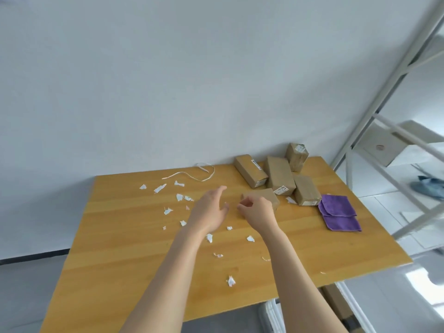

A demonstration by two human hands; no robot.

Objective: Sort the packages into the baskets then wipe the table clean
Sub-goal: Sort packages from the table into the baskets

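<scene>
Packages: five brown packages (pixel 280 175) sit close together at the upper right of the bench (pixel 120 248). None of them looks sorted yet.
Nearest package: the nearest package (pixel 264 193) lies a little apart from the other four, near the middle of the frame, right behind the right hand.
Baskets: no basket can be seen, so nobody can tell from here if any package has gone in one.
Left hand: the left hand (pixel 211 207) is wide, with straight fingers, and holds nothing. It is over the wood, just left of the right hand.
Right hand: the right hand (pixel 257 210) has curled fingers at the front of the nearest package. It hides the spot where they meet, so it is not clear if it holds the package.
Mess: lots of torn white paper bits (pixel 179 197) lie over the middle and left of the bench. A long white strip (pixel 192 175) curls at the back edge.
Cloth: the purple cloth (pixel 338 212) lies folded at the right side, just beside the packages. It looks unused.
How far: the job seems to be at its very start. The sorting and the wiping both look like they are left to do.
Writing: white labels (pixel 281 189) are stuck on some package ends. The print is too small and blurry to read, and no brand shows.
Side: a metal shelf (pixel 384 92) stands at the right of the frame.
</scene>
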